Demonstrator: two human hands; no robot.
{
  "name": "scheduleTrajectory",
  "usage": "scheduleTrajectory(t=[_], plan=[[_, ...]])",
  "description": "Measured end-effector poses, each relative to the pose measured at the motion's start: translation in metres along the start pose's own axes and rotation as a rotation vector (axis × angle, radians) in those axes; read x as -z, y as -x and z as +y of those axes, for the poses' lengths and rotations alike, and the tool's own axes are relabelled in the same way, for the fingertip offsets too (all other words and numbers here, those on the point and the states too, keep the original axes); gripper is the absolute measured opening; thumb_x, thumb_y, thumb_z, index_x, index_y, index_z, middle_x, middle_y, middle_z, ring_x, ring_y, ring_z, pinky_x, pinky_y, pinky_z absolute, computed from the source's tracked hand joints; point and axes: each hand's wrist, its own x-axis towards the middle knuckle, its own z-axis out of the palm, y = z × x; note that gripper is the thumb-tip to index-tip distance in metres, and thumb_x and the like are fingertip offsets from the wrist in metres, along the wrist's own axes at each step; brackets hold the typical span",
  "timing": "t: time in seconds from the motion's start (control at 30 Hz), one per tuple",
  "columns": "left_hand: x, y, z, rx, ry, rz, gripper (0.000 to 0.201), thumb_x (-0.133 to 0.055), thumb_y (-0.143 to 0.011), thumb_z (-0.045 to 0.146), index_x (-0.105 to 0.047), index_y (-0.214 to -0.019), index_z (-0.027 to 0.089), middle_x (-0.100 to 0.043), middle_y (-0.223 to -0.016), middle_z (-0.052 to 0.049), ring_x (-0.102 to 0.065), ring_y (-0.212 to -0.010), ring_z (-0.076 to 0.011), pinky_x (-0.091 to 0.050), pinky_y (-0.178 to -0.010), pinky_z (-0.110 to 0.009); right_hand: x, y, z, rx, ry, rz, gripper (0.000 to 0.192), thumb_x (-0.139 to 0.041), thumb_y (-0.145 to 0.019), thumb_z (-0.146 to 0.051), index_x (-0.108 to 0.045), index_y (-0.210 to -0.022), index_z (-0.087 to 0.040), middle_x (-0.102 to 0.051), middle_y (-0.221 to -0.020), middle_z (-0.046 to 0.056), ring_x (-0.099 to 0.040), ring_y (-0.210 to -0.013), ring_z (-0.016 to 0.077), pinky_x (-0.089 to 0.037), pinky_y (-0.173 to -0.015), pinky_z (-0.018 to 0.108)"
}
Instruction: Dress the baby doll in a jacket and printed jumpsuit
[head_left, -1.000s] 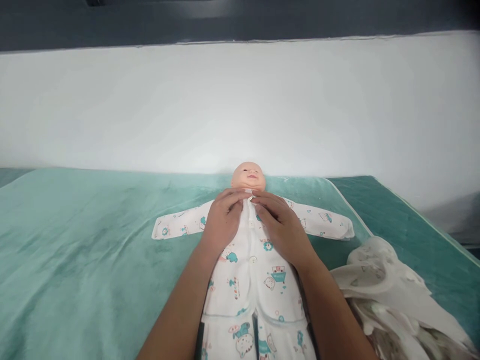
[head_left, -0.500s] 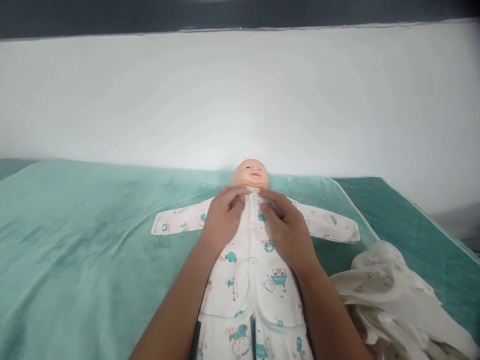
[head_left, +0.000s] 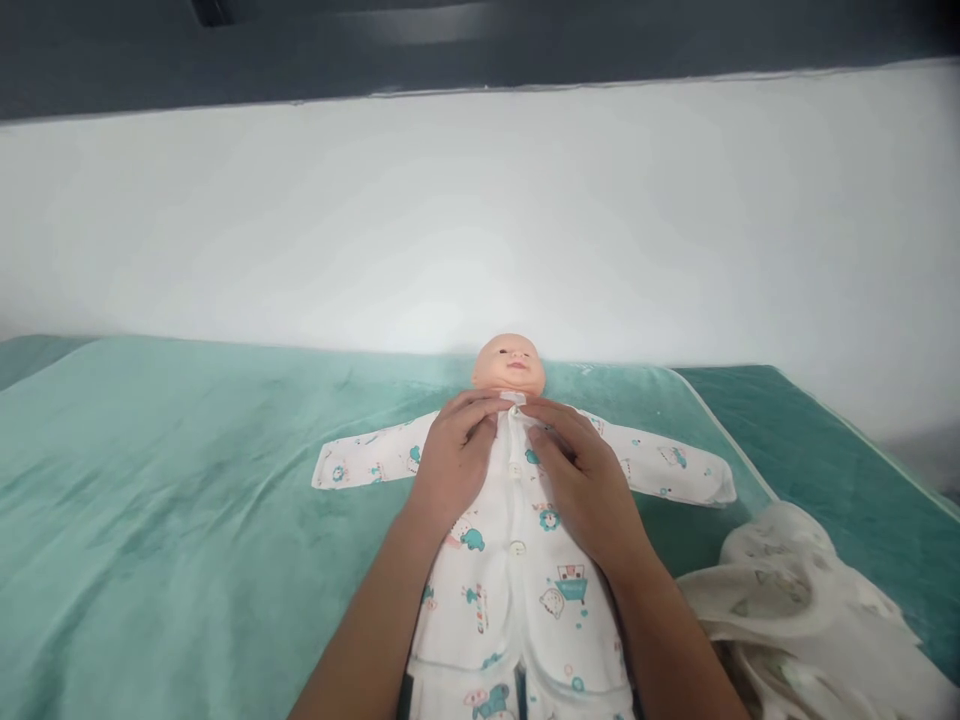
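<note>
A baby doll [head_left: 510,362] lies face up on a green blanket [head_left: 187,500], its sleeves spread out to both sides. It wears a white printed onesie [head_left: 517,570] with a row of buttons down the front. My left hand [head_left: 455,457] and my right hand [head_left: 581,470] rest on the doll's chest on either side of the button row. The fingertips of both pinch the fabric at the collar, just below the doll's chin.
A heap of crumpled cream cloth [head_left: 795,610] lies on the blanket at the lower right. A white wall [head_left: 480,220] rises right behind the doll's head. The blanket's right edge [head_left: 862,440] runs diagonally toward the near right.
Both hands stay at the collar with small finger shifts. The view has drifted slightly, so the doll sits a little lower and further right in the picture.
</note>
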Motion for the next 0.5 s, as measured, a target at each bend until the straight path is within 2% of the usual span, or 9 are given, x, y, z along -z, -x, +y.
scheduleTrajectory(t=[0.17, 0.37, 0.43, 0.5], plan=[[-0.0007, -0.001, -0.0034, -0.01, 0.026, 0.021, 0.029, -0.045, -0.092, 0.018, -0.072, -0.097, 0.027, -0.067, -0.118, -0.001, -0.058, -0.117, -0.0175, -0.042, -0.107, -0.036, 0.0002, -0.0006, 0.0007, 0.046, 0.023, 0.014, 0.028, -0.049, -0.091, -0.033, -0.069, -0.111, -0.03, -0.061, -0.131, 0.002, -0.053, -0.123, 0.0233, -0.043, -0.103, 0.043], [-0.0056, 0.0039, -0.0086, 0.022, 0.152, 0.184, 0.019, -0.053, -0.088, 0.019, -0.062, -0.104, 0.024, -0.064, -0.119, -0.004, -0.06, -0.113, -0.0168, -0.047, -0.1, -0.034, 0.0052, -0.0017, -0.0055, 0.15, 0.192, -0.189, 0.046, -0.045, -0.093, -0.033, -0.051, -0.138, -0.032, -0.051, -0.144, -0.001, -0.034, -0.141, 0.0234, -0.029, -0.116, 0.049], [-0.0062, 0.0048, -0.0079, 0.009, 0.121, 0.166, 0.017, -0.052, -0.088, 0.019, -0.065, -0.099, 0.024, -0.063, -0.12, -0.004, -0.059, -0.114, -0.017, -0.046, -0.101, -0.033, 0.0055, -0.0025, -0.0061, 0.134, 0.193, -0.203, 0.048, -0.045, -0.093, -0.033, -0.049, -0.14, -0.031, -0.05, -0.145, 0.0, -0.033, -0.141, 0.0243, -0.028, -0.116, 0.05], [-0.0062, 0.0048, -0.0067, -0.008, 0.08, 0.134, 0.02, -0.051, -0.089, 0.019, -0.07, -0.093, 0.024, -0.062, -0.119, -0.004, -0.058, -0.116, -0.0173, -0.045, -0.101, -0.033, 0.0051, -0.0032, -0.0058, 0.116, 0.162, -0.172, 0.046, -0.047, -0.092, -0.034, -0.052, -0.137, -0.03, -0.052, -0.144, 0.001, -0.037, -0.138, 0.0242, -0.031, -0.114, 0.049]])
